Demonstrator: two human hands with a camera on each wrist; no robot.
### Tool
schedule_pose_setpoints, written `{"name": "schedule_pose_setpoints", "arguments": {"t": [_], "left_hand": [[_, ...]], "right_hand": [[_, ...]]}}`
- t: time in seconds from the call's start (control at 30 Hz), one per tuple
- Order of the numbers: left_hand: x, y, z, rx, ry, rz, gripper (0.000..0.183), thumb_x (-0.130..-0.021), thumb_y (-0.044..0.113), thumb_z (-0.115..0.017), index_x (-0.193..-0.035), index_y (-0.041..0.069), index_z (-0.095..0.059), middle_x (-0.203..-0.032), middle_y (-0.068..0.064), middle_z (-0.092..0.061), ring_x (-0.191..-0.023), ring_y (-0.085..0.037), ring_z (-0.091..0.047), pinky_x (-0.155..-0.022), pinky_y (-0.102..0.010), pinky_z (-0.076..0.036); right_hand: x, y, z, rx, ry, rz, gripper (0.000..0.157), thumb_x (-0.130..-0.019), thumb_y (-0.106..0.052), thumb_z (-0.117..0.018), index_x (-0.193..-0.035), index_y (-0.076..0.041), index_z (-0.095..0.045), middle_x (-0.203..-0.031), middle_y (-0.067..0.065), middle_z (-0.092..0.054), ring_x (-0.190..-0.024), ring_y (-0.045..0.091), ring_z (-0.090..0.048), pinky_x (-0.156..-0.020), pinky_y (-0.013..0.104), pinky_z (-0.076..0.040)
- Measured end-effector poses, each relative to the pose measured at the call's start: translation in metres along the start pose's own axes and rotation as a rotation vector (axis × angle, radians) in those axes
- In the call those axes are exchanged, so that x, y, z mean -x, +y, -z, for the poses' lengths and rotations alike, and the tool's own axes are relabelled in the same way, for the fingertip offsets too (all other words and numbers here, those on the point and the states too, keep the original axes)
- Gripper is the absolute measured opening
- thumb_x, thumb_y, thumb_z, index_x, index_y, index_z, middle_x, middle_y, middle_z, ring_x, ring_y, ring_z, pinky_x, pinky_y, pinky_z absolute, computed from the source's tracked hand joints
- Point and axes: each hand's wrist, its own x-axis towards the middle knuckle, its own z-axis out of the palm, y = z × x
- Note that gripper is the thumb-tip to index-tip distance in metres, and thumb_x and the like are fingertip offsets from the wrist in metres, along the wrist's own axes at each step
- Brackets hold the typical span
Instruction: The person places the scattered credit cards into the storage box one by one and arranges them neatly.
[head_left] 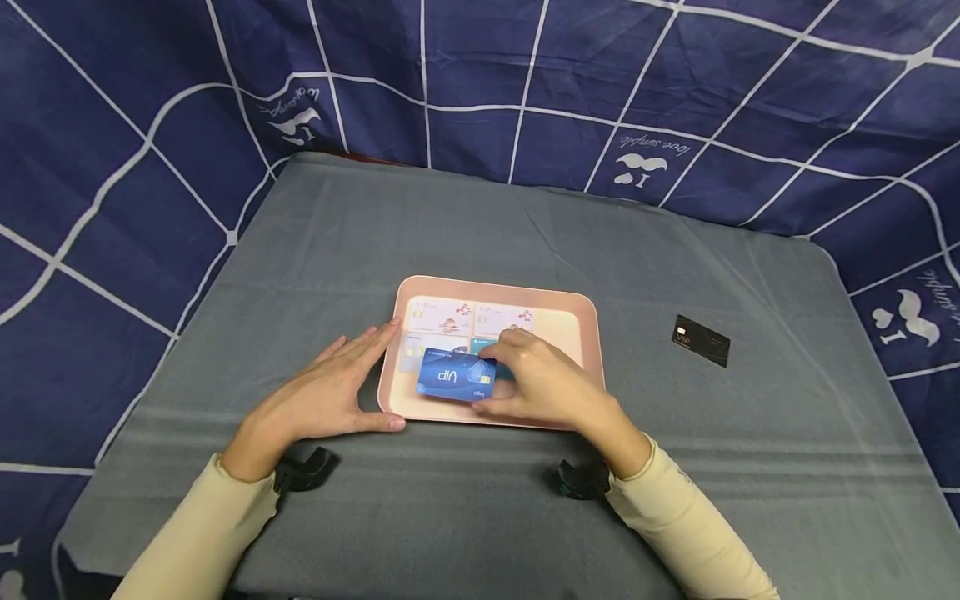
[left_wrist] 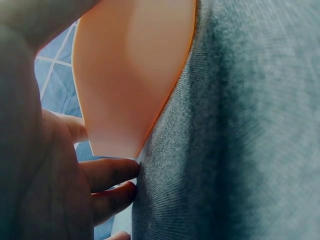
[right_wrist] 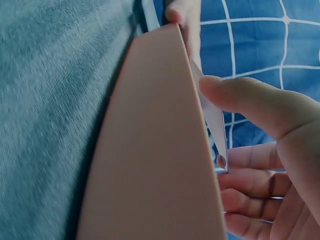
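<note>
A shallow pink tray (head_left: 588, 358) lies on the grey cloth with several cards in it. My right hand (head_left: 543, 379) pinches a blue VIP card (head_left: 442, 375) by its right end, over the near part of the tray. Beneath it show two pale pink VIP cards (head_left: 438, 317) along the far side, a whitish card (head_left: 412, 350) and a teal card (head_left: 480, 344), partly covered. With fingers spread, my left hand (head_left: 330, 392) rests against the tray's left side. In the right wrist view the held card (right_wrist: 215, 120) is seen edge-on above the tray rim.
A black VIP card (head_left: 701, 340) lies alone on the grey cloth (head_left: 750, 450), to the right of the tray. Blue cloth with white lines (head_left: 480, 75) hangs behind the table and at both sides. A dark strap device (head_left: 303, 471) sits at each wrist.
</note>
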Motion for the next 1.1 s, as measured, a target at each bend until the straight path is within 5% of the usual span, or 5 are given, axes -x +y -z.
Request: {"name": "schedule_pose_setpoints", "arguments": {"t": [1.1], "left_hand": [[-0.001, 0.0, 0.0, 0.01, -0.022, 0.023, 0.122, -0.075, 0.078, -0.064, -0.161, 0.019, -0.001, -0.163, -0.011, -0.019, -0.147, -0.038, -0.021, -0.114, -0.063, -0.013]], "right_hand": [[-0.019, -0.008, -0.03, -0.017, -0.129, 0.024, 0.052, -0.078, -0.042, -0.083, -0.111, -0.003, -0.07, -0.094, 0.002, -0.058, -0.088, 0.016, -0.056, -0.082, 0.03, -0.049]]}}
